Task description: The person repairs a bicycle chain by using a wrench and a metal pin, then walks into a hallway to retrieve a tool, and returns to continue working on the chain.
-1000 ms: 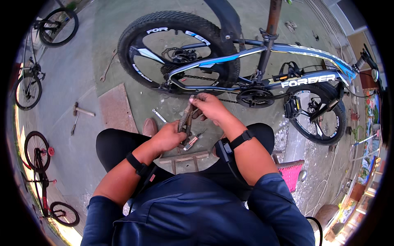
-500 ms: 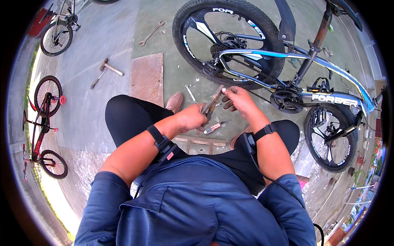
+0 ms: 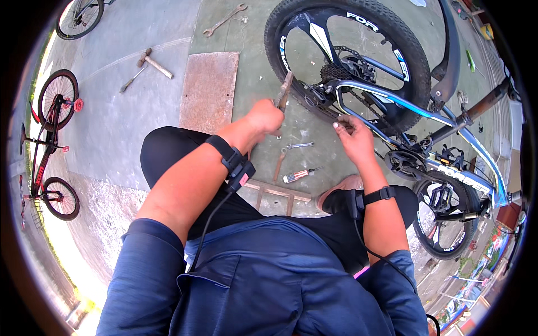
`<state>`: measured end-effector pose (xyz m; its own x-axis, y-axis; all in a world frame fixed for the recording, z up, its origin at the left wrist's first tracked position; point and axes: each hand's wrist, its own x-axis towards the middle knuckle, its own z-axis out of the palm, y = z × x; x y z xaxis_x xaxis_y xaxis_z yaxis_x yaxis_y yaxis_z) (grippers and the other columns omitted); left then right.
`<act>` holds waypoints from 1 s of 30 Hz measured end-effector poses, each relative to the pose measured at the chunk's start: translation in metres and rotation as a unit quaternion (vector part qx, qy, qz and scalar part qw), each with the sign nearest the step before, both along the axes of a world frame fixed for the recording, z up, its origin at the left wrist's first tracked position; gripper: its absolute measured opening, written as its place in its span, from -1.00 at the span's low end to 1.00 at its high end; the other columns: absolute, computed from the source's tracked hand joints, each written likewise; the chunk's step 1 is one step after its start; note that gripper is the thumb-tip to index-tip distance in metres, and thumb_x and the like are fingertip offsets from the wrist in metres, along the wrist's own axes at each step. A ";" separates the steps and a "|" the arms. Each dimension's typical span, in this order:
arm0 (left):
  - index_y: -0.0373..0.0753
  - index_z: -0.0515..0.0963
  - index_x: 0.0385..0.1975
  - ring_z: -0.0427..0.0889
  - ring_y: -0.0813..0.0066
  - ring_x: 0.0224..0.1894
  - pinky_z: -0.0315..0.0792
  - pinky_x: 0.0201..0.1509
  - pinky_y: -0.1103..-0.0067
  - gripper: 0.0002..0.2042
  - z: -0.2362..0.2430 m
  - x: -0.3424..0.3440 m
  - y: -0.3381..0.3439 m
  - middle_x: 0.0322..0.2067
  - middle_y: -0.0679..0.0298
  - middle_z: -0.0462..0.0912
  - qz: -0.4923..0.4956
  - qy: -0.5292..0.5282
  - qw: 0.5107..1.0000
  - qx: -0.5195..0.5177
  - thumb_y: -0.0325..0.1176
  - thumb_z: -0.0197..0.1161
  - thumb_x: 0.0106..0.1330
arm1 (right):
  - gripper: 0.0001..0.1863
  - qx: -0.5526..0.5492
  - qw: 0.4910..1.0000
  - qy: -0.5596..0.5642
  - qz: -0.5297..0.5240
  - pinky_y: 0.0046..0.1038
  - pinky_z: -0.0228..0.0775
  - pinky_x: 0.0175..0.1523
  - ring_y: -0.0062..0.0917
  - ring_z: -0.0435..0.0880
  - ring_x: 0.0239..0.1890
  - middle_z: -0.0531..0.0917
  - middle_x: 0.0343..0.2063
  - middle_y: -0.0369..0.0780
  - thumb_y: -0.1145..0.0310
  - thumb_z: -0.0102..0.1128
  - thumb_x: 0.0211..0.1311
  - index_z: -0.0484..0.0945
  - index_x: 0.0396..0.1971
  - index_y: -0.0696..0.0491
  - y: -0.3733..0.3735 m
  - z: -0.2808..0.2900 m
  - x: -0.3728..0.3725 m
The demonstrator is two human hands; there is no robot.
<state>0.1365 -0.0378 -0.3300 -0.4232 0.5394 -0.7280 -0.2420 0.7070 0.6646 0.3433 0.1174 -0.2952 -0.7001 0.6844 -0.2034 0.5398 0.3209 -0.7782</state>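
Note:
My left hand (image 3: 265, 117) is closed around a pair of worn, rusty pliers (image 3: 284, 92). Their jaws point away from me and appear just left of the rear wheel (image 3: 417, 53) of a blue, white and black bicycle (image 3: 386, 101). To the right, my right hand (image 3: 357, 140) is apart from the pliers, close to the bicycle's rear frame tube and chain. Its fingers are loosely bent, with the thumb apart, and I see nothing held in them. The rear derailleur (image 3: 314, 95) shows between the two hands.
Between my feet lie a small wrench (image 3: 300, 145), a screwdriver (image 3: 300, 176) and a wooden frame (image 3: 274, 190). Farther left are a rusty plate (image 3: 209, 89), a hammer (image 3: 157, 64), another screwdriver (image 3: 133, 79) and a large wrench (image 3: 224, 20). A red-black bicycle (image 3: 49, 131) stands at far left.
My right hand has come away from the tip of the pliers and moved right. My left hand has carried the pliers farther forward. The view has shifted.

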 end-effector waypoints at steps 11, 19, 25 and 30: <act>-0.48 0.39 -0.18 0.59 0.25 -0.33 0.64 -0.33 0.34 -0.77 -0.019 0.060 -0.008 -0.29 0.04 0.49 0.104 -0.197 0.975 -0.026 -0.59 0.10 0.15 | -0.74 0.308 0.940 0.013 0.146 -0.28 0.38 -0.04 -0.22 0.53 -0.16 0.58 -0.27 -0.14 0.40 0.35 -0.02 0.61 -0.27 0.10 0.006 0.029 -0.064; -0.50 0.37 -0.14 0.60 0.21 -0.30 0.66 -0.32 0.31 -0.73 -0.028 0.062 -0.010 -0.29 0.03 0.47 0.052 -0.230 0.971 -0.036 -0.62 0.09 0.14 | -0.76 0.406 0.891 -0.015 0.204 -0.33 0.38 -0.09 -0.30 0.55 -0.19 0.60 -0.25 -0.26 0.44 0.35 -0.07 0.61 -0.31 0.02 0.026 0.038 -0.082; -0.45 0.39 -0.16 0.59 0.24 -0.30 0.67 -0.23 0.31 -0.77 -0.023 0.075 0.011 -0.30 0.08 0.48 0.187 -0.345 0.920 -0.007 -0.66 0.08 0.15 | -0.76 0.314 0.922 -0.054 0.218 -0.30 0.45 -0.18 -0.26 0.62 -0.28 0.64 -0.33 -0.22 0.38 0.32 0.02 0.62 -0.25 0.02 0.021 0.034 -0.073; -0.40 0.39 -0.21 0.59 0.25 -0.28 0.66 -0.20 0.30 -0.81 -0.026 0.072 0.015 -0.30 0.12 0.48 0.203 -0.348 0.915 -0.002 -0.65 0.07 0.17 | -0.56 0.088 0.954 -0.267 0.108 -0.29 0.47 -0.11 -0.17 0.65 -0.20 0.65 -0.21 -0.01 0.23 0.21 0.16 0.51 0.04 0.05 -0.022 -0.017 -0.089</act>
